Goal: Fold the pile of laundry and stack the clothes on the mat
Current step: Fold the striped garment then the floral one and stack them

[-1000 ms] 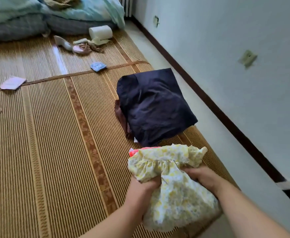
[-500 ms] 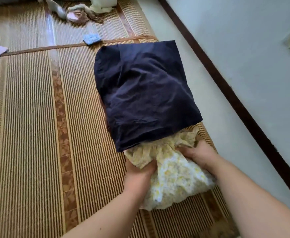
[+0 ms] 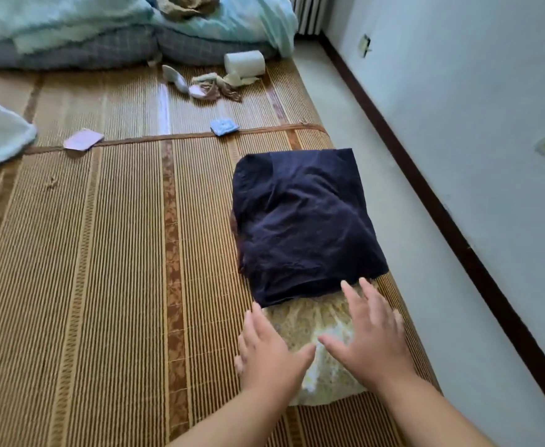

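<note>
Head view, lower right of frame: yellow floral garment (image 3: 309, 321) lies crumpled on the mat (image 3: 103, 285), its upper edge tucked under the folded navy garment (image 3: 303, 221); left hand (image 3: 271, 353) and right hand (image 3: 371, 333) are spread flat over it, gripping nothing.

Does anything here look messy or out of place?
Yes. The yellow floral garment sticks out from under the folded navy garment instead of lying stacked on top. Farther back, crumpled rags and a toilet paper roll lie scattered on the woven straw mat.
</note>
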Demonstrator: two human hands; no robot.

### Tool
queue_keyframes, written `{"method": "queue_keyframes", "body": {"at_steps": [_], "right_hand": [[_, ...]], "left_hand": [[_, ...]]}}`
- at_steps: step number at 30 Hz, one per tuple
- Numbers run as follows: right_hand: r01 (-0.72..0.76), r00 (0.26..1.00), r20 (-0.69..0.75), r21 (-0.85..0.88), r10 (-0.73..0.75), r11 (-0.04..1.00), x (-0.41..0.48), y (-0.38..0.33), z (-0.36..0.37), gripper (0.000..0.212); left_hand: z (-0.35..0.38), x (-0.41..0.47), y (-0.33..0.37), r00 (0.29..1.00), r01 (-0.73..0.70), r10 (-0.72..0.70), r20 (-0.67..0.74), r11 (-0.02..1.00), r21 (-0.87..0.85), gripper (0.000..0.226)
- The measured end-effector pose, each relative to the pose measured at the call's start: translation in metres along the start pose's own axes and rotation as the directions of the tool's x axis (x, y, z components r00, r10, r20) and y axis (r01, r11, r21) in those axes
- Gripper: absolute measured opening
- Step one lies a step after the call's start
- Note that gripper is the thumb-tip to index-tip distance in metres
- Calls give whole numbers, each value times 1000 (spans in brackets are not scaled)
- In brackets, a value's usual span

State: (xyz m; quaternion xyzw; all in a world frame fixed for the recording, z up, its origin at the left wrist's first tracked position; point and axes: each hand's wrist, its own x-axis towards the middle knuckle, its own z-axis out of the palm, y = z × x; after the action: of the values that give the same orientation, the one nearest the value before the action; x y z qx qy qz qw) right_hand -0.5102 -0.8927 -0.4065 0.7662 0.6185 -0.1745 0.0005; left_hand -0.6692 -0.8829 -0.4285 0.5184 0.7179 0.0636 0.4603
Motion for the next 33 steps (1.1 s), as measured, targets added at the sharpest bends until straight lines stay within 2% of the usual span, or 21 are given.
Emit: {"method": "queue_keyframes", "body": {"at_steps": [3, 7, 13, 19, 23, 27, 33], "right_hand": [[132, 991, 23, -147, -129, 980, -5, -36, -20, 95], [247, 963, -50, -236, -265, 940, -11, -111, -39, 91], [345, 937, 28, -233, -349, 909, -14, -266, -21, 87], [480, 877, 89, -218, -473, 850, -43, -469, 34, 86], [594, 805, 126, -153, -580, 790, -64, -607, 83, 87], [697, 716, 198, -145, -670, 702, -82, -697, 112, 86], [785, 618, 233, -132, -750, 606, -90, -775, 128, 84]], "left_hand": [[-35, -6, 1, 995, -93, 96, -32, 993, 77, 113], [-104, -11, -22, 962, -255, 271, -38, 937, 240, 102], [-239, -17, -110, 930, -291, 344, -129, 905, 311, 95], [-391, -23, -267, 953, -167, 251, -172, 904, 392, 95], [-505, -27, -374, 948, -28, 162, -274, 900, 434, 91], [-571, -35, -456, 934, 115, 32, -355, 916, 385, 89], [-611, -45, -521, 886, 221, -69, -458, 932, 288, 93]]}}
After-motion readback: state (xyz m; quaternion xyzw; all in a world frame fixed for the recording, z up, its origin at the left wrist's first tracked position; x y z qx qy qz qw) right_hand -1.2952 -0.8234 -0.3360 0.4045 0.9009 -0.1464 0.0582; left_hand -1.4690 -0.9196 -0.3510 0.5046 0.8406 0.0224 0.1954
